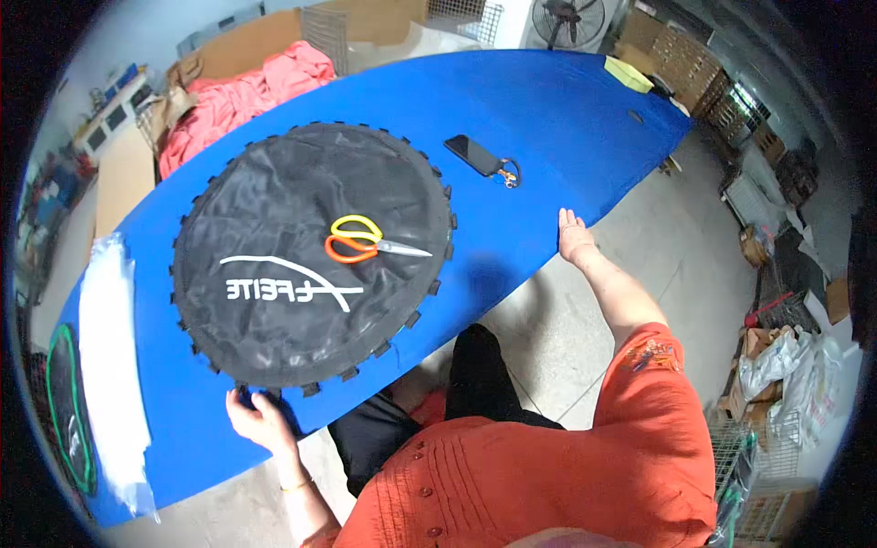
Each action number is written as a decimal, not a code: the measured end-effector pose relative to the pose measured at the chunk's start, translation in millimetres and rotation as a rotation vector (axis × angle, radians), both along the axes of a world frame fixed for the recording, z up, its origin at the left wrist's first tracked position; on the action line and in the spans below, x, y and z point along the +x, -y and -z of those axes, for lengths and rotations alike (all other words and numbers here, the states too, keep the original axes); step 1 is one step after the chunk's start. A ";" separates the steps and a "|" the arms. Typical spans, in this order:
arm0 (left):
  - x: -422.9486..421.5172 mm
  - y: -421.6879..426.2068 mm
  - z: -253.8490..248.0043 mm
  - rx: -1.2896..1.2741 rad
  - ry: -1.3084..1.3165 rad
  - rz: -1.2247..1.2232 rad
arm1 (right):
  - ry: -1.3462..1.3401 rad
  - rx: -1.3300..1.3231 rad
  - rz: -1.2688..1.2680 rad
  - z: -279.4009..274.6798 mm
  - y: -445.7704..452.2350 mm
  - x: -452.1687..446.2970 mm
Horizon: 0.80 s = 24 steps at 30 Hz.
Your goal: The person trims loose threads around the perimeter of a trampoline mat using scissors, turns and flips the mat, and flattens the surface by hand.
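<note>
A round black trampoline mat with short tabs around its rim and a white logo lies flat on a blue-covered table. At the mat's near edge, my left hand has its thumb and fingers closed about one of the tabs. My right hand rests on the table's near edge, fingers stretched out and holding nothing. Scissors with one yellow and one orange handle lie on the mat, blades pointing right. Beyond the mat's right side is a black phone with a strap and small charms.
A stack of white plastic sheets covers the table's left part, beside a dark round piece with green edging. A yellow tray sits at the far right end. Behind are pink fabric and a fan; plastic bags lie right.
</note>
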<state>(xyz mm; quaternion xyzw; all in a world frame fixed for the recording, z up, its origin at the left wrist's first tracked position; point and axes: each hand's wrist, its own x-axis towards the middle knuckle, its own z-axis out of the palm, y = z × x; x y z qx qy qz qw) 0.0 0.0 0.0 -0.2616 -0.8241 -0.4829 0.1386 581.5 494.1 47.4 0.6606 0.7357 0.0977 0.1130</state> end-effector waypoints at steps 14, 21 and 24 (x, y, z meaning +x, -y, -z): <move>23.0 19.7 -7.8 -0.240 -0.247 0.046 | 0.024 -0.163 -0.159 -38.8 141.2 -59.5; 30.5 20.2 -23.8 -0.329 -0.195 0.148 | 0.106 -0.213 -0.068 -41.4 127.2 -73.2; 33.4 17.8 -26.0 -0.357 -0.195 0.170 | 0.128 -0.240 0.003 -43.9 124.2 -81.0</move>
